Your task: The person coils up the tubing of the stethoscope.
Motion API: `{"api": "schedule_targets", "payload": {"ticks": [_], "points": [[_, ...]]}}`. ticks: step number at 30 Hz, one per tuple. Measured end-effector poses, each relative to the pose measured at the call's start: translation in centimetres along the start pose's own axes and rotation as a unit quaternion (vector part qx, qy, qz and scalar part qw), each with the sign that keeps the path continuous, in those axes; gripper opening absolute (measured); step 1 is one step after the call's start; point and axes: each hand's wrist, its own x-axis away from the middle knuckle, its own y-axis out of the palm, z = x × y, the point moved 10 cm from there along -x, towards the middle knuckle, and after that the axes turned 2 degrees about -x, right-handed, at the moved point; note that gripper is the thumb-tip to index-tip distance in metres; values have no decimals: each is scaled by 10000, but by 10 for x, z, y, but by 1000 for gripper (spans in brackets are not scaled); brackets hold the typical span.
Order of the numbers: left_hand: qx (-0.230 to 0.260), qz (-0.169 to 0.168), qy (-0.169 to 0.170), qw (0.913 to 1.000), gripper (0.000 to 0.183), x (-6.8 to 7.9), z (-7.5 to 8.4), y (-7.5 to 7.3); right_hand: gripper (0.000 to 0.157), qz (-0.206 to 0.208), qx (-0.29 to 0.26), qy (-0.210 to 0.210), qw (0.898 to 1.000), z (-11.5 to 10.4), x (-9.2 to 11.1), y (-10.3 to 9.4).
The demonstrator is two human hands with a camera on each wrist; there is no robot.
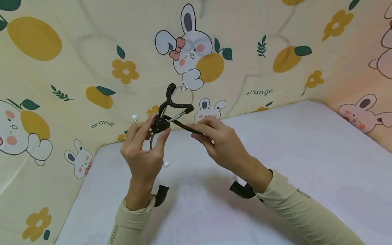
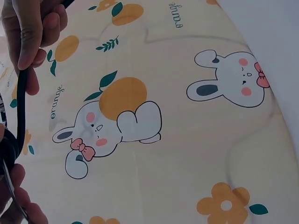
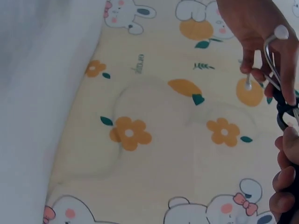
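Above the table, both hands hold a stethoscope with its black tubing bunched into a tight coil. My left hand grips that coil between thumb and fingers. White ear tips stick out on thin metal tubes below and behind the left hand. To the right, my right hand pinches a length of black tubing drawn out from the coil. A forked black piece of tubing stands up over the coil. In the left wrist view, the tubing runs straight between the two hands.
A white-covered table lies under the hands. Behind it and at the sides hangs a yellow cloth printed with rabbits and oranges. Black straps show at the cuffs of the beige sleeves.
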Motion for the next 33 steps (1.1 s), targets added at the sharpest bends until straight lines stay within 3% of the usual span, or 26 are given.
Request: {"api": "schedule_targets", "payload": {"ticks": [10, 14, 20, 28, 30, 33], "points": [[-139, -303, 47, 9994, 42, -4, 1, 5, 26, 57, 383, -642, 9972, -18, -2, -6], [-193, -385, 21, 9991, 43, -6, 1, 6, 25, 90, 431, -634, 9970, -18, -1, -7], [-227, -410, 96, 9989, 43, -8, 4, 7, 23, 410, 197, -240, 9987, -7, -3, -17], [-383, -88, 394, 9985, 42, 2, 7, 0, 20, 471, -148, 900, 9947, 15, 2, -19], [-418, -65, 379, 9984, 42, 3, 6, -1, 20, 483, -126, 780, 9957, 12, 2, -19], [-473, -178, 368, 9980, 43, 2, 4, 1, 19, 408, 106, 153, 9990, -5, -1, -18]]}}
